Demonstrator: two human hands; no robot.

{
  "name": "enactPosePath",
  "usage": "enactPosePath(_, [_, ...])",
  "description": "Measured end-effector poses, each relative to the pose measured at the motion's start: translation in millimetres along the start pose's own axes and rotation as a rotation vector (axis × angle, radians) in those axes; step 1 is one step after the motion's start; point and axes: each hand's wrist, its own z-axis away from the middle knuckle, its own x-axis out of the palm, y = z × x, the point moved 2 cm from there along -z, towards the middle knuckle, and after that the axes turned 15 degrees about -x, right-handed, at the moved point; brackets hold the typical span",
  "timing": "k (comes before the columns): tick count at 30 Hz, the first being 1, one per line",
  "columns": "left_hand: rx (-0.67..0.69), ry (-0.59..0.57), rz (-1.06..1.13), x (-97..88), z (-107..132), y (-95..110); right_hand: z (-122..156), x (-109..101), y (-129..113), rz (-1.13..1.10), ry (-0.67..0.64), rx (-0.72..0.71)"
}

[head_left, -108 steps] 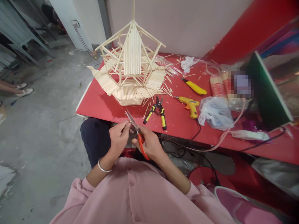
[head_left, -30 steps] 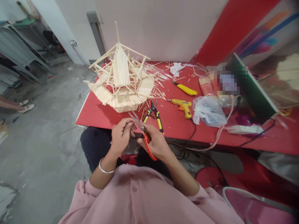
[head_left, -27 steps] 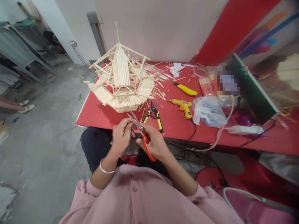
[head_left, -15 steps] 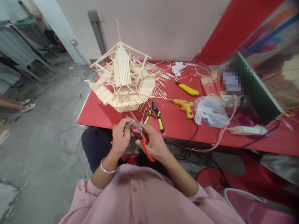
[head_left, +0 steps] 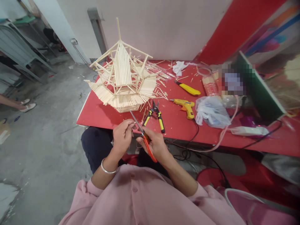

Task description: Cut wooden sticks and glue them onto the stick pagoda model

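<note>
My right hand point(head_left: 156, 144) grips orange-handled scissors point(head_left: 148, 147), their blades pointing up and left, now close together. Pinched in the closed fingers of my left hand point(head_left: 122, 135) is a small pale stick point(head_left: 134, 123), mostly hidden, with its end by the blades. Both hands are over my lap at the table's front edge. Beyond them stands a pagoda-like model point(head_left: 123, 67) of thin wooden sticks, with slatted roof panels and a tall spike on top. Black-and-yellow cutting pliers point(head_left: 160, 120) lie with jaws apart just past my right hand.
On the red table point(head_left: 93, 115) lie a yellow glue gun point(head_left: 186, 107) with a black cord, a yellow utility knife point(head_left: 189, 89), loose sticks point(head_left: 161, 93) and a white plastic bag point(head_left: 212, 112). A green board point(head_left: 257, 90) stands at the right. Another person's feet point(head_left: 28, 107) show at the left.
The scissor blades were spread around the stick's end and have closed. My hands have hardly shifted.
</note>
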Motion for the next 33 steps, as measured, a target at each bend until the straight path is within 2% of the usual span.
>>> enactPosePath(5, [-0.149, -0.068, 0.122, 3.1, -1, -6, -3, -2, -1, 0.045, -0.014, -0.022])
enactPosePath(11, [-0.208, -0.17, 0.167, 3.0, -3, -9, -13, -7, -2, 0.114, -0.037, -0.034])
enactPosePath(14, [-0.17, -0.154, 0.095, -0.6, -3, -10, -12, -6, -1, 0.145, -0.038, -0.032])
enactPosePath(19, [0.02, -0.103, -0.107, -8.0, -2, -6, -10, -4, 0, 0.156, -0.055, -0.008])
enactPosePath(21, [0.009, -0.119, -0.071, -7.5, -2, -5, -8, -3, 0, 0.151, -0.039, -0.005])
enactPosePath(27, [-0.155, -0.154, 0.162, -0.1, 1, -2, -6, -1, -1, 0.083, 0.038, -0.009])
enactPosePath(33, [-0.149, -0.099, 0.094, -2.2, 0, 1, -12, -3, -2, 0.18, -0.039, -0.028])
